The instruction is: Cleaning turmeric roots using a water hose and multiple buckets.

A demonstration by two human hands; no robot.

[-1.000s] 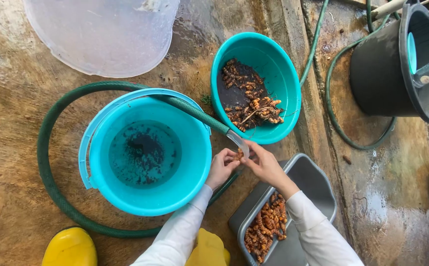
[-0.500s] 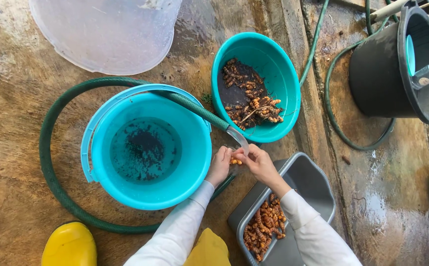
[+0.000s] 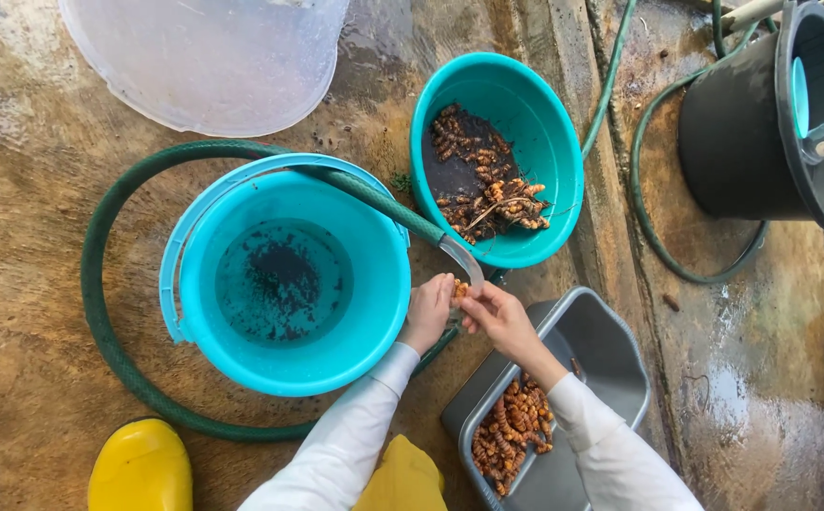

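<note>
No packages, labels or signs are legible in this view.

Hand pose: both hands meet just beside the lower right rim of the large turquoise bucket (image 3: 284,284). The left hand (image 3: 428,312) and the right hand (image 3: 495,317) are brought together, fingertips pinched on a small orange root piece (image 3: 460,290). The piece sits directly under the nozzle end of the green hose (image 3: 100,312), where a thin stream of water falls. Both forearms wear white sleeves and extend up from the bottom edge of the view.

Surroundings:
- The green hose loops around the large bucket on the wet floor (image 3: 24,189) and crosses over the bucket's upper rim.
- The large bucket holds shallow water with dark sediment at the bottom.
- A smaller turquoise basin (image 3: 549,142) stands just above the hands and holds muddy roots in dark water.
- A grey rectangular tub (image 3: 601,331) lies below the right forearm and holds a pile of cleaner orange roots.
- A clear plastic tub (image 3: 204,57) stands at top left.
- A black bucket (image 3: 734,142) stands at top right, ringed by a second hose.
- A yellow boot (image 3: 140,466) shows at bottom left.
</note>
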